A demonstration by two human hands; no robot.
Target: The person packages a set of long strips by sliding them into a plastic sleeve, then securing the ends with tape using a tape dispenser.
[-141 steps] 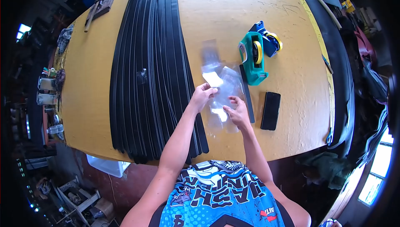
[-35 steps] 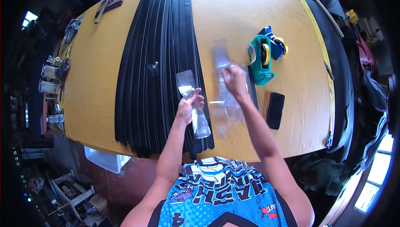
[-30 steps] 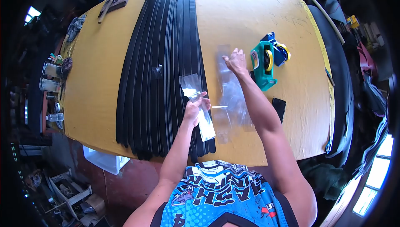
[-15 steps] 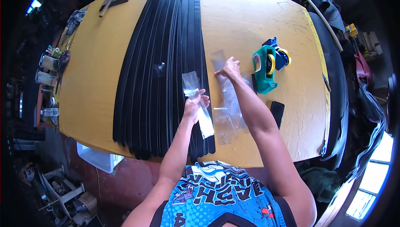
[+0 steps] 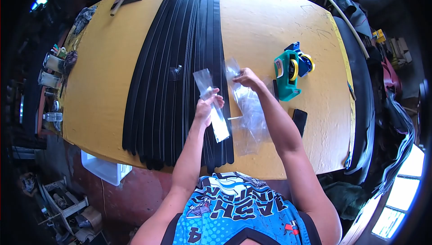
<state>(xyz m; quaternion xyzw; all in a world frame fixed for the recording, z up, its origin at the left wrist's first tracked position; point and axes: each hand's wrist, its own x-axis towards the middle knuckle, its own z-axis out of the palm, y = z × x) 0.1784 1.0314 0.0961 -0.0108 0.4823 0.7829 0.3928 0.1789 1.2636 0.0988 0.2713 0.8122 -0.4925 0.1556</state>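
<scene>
My left hand (image 5: 209,105) is closed round a long clear plastic sleeve (image 5: 219,125), held over a wide fan of black strips (image 5: 171,96). To its right, my right hand (image 5: 246,79) pinches the end of another clear plastic sleeve (image 5: 232,68). Beneath my right forearm, a loose pile of clear plastic sleeves (image 5: 253,121) lies on the yellow table (image 5: 256,8). A small clear piece (image 5: 175,72) rests on the black strips, left of my left hand.
Right of my right hand stand a green tape dispenser (image 5: 286,76) and a blue one (image 5: 306,62). A black phone (image 5: 299,120) lies nearer me. A hammer (image 5: 122,1) on a board is at the far left, and jars (image 5: 50,79) stand beyond the left edge.
My right hand has closed on a sleeve and lifted its end slightly; its fingers were spread before. My left hand has shifted slightly up with its sleeve.
</scene>
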